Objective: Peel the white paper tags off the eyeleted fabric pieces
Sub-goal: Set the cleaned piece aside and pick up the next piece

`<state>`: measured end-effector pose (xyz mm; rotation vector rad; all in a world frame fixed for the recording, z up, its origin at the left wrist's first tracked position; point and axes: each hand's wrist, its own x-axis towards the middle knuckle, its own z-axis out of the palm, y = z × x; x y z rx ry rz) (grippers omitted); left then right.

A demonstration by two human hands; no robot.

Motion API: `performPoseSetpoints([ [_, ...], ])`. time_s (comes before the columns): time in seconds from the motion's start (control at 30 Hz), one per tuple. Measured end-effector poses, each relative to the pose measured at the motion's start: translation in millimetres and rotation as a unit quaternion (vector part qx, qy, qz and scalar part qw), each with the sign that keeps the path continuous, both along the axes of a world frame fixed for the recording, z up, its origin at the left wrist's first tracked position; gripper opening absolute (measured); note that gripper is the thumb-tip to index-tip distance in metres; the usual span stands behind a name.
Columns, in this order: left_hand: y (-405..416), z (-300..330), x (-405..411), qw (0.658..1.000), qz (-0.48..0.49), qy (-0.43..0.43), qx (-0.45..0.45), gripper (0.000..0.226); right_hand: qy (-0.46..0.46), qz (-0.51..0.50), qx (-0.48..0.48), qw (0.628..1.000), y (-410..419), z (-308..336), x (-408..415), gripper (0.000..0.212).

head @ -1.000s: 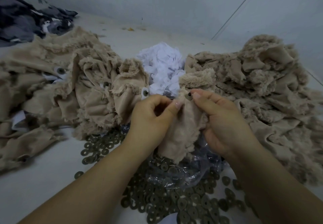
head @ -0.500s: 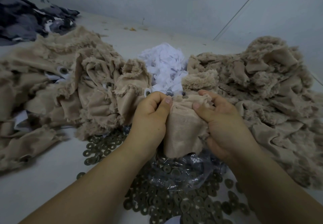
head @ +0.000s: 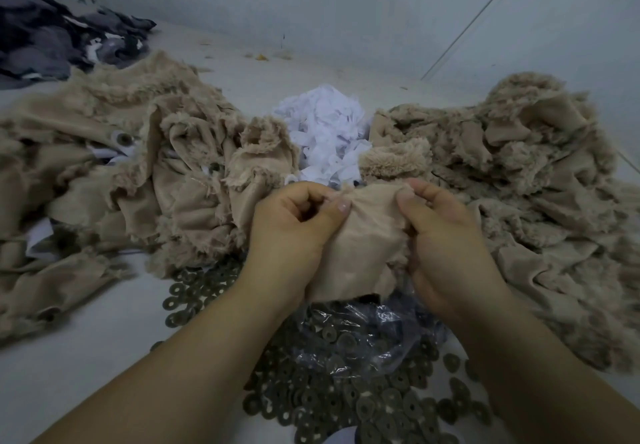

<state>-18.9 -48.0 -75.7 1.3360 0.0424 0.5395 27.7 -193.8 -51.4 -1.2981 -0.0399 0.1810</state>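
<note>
Mid-task. Left hand [head: 294,232] & right hand [head: 446,236] each pinch top edge of fabric piece [head: 363,239] at centre; no tag visible on it. Peeled tags [head: 325,135] heaped at 12 o'clock; tagged pile [head: 121,166] at 9 o'clock remains.

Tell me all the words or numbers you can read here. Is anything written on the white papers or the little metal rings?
No text can be read anywhere in this picture.
White paper tags: no print shows on them.
Metal rings: too small and dark to show any marking.
Fabric piece gripped by the left hand and right hand: no label visible.
</note>
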Motion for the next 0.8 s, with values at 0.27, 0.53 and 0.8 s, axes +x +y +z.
performPoseSetpoints([
  [0.27, 17, 8, 3, 0.995, 0.064, -0.02, -0.069, 0.025, -0.229, 0.151, -0.573, 0.772, -10, 0, -1, 0.016],
  [0.53, 12, 6, 2, 0.997, 0.051, 0.0, -0.063, 0.025, -0.389, 0.251, -0.646, 0.606, -3, -9, -12, 0.022],
  [0.8, 12, 6, 2, 0.997, 0.046, 0.008, -0.065, 0.028, -0.396, 0.293, -0.605, 0.626, 0, -11, -15, 0.029],
])
